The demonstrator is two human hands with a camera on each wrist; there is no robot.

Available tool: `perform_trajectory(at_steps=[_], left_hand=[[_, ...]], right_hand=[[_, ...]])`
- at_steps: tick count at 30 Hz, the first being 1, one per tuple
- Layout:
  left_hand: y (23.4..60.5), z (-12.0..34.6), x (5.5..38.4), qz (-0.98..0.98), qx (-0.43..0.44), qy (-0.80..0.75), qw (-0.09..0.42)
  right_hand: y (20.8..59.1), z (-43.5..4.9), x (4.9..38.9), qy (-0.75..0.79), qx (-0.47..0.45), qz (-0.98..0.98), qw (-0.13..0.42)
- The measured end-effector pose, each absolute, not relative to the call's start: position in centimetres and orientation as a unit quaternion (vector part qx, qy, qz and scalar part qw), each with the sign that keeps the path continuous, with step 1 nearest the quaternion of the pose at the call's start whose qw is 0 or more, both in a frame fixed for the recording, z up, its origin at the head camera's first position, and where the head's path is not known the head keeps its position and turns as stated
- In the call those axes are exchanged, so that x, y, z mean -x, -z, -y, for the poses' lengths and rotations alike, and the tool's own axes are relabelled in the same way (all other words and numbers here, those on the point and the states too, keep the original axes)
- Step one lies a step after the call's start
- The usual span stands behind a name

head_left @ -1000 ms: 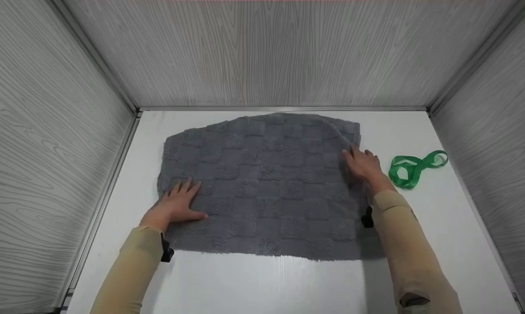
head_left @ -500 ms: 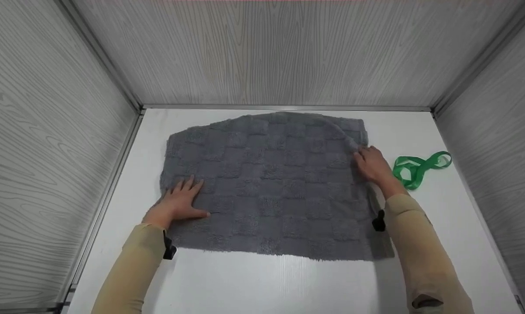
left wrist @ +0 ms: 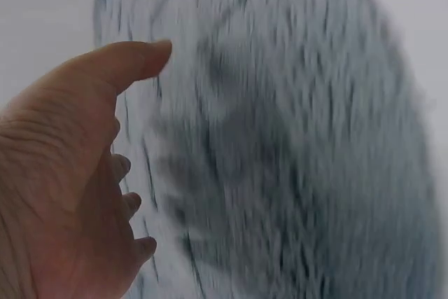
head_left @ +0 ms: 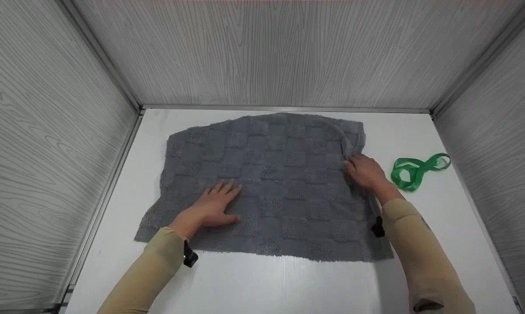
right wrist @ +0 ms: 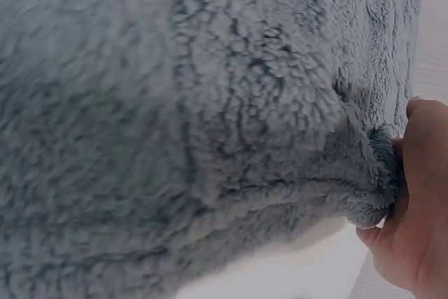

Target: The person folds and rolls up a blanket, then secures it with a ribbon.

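Observation:
A grey checkered plush cloth lies spread over the white table, its far right corner partly folded. My left hand is over the left part of the cloth, fingers spread and thumb out to the right. In the left wrist view that hand appears with a shadow on the blurred pile beside it. My right hand grips the cloth's right edge, where a ridge of fabric runs up from the fingers. The right wrist view shows a bunched fold of the plush cloth pinched between thumb and fingers of the right hand.
A loop of green ribbon lies on the white table to the right of the cloth. Grey wood-grain panels wall in the table at the back and both sides.
My left hand has moved right across the cloth, and the cloth's near left corner now shows. The right hand went outward with the edge, then came slightly back and nearer.

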State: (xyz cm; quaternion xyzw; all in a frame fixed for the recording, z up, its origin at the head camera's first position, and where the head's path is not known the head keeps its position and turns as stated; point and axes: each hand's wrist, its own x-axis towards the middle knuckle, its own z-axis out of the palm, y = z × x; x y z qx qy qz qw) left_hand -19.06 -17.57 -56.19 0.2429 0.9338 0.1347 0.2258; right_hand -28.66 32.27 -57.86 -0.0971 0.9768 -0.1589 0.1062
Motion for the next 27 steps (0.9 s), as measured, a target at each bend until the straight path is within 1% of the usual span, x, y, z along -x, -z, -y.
perform_trajectory(at_steps=[2, 5, 10, 14, 16, 17, 21, 23, 24, 27], left_hand=[[56.5, 16.4, 18.6, -0.925, -0.267, -0.121, 0.240], [57.1, 15.6, 18.0, -0.921, -0.281, -0.094, 0.254], [57.6, 15.5, 17.8, -0.922, -0.282, -0.084, 0.251], [57.6, 15.4, 17.9, -0.920, -0.289, -0.091, 0.251], [57.5, 15.2, 18.0, -0.919, -0.289, -0.090, 0.254], [57.6, 15.1, 18.0, -0.919, -0.288, -0.089, 0.255], [57.7, 15.1, 18.0, -0.919, -0.286, -0.087, 0.255], [57.8, 15.2, 18.0, -0.920, -0.286, -0.086, 0.253], [57.8, 15.2, 18.0, -0.920, -0.286, -0.087, 0.253], [57.8, 15.4, 18.0, -0.920, -0.288, -0.085, 0.252]], right_hand=[[57.7, -32.2, 29.0, 0.141, 0.082, -0.981, 0.110], [57.5, -32.3, 29.4, 0.118, 0.051, -0.983, 0.128], [57.6, -33.0, 29.7, 0.089, 0.012, -0.984, 0.151], [58.0, -33.8, 29.4, 0.096, 0.012, -0.985, 0.146], [57.9, -34.2, 29.2, 0.115, 0.022, -0.985, 0.124], [57.8, -34.4, 29.0, 0.126, 0.029, -0.986, 0.105], [56.4, -35.5, 28.3, 0.167, 0.056, -0.984, 0.001], [55.6, -36.2, 27.6, 0.189, 0.067, -0.979, -0.035], [55.2, -36.4, 27.1, 0.199, 0.073, -0.976, -0.041], [54.5, -36.7, 25.1, 0.212, 0.100, -0.972, -0.026]])
